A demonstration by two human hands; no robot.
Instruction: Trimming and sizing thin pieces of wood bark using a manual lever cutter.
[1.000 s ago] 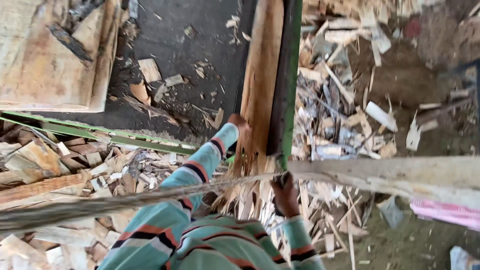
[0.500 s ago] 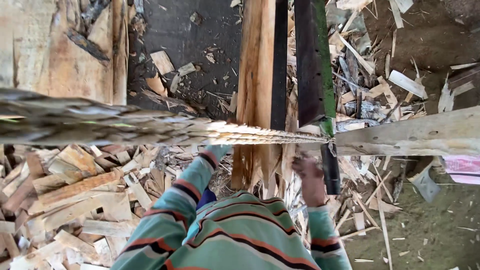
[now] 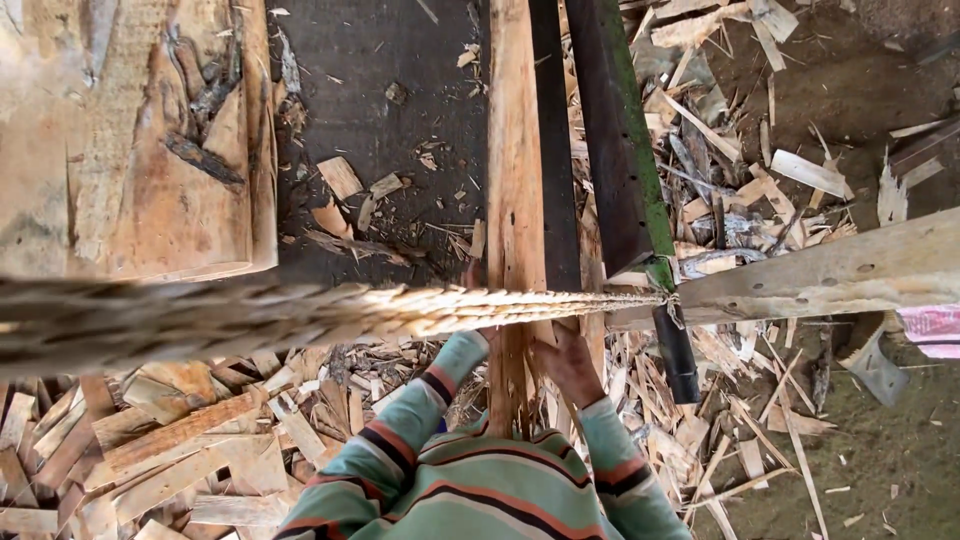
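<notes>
The long plank (image 3: 515,170) is raw pale wood, rough and splintered at its near end. The thick rope (image 3: 300,315) is coarse twisted fibre, dry and matt. The beam (image 3: 625,140) looks like dark metal with worn green paint on its edge. The scraps (image 3: 170,450) are rough split wood. The sleeves (image 3: 420,400) are soft striped knitted cloth.

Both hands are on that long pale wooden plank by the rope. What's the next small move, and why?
Probably slide the long pale wooden plank forward along the dark machine bed. The right hand holds its near, splintered end and the left hand is mostly hidden behind the thick twisted rope. The plank already lies lengthwise beside the green-edged dark rail, so a short, straight push fits.
</notes>
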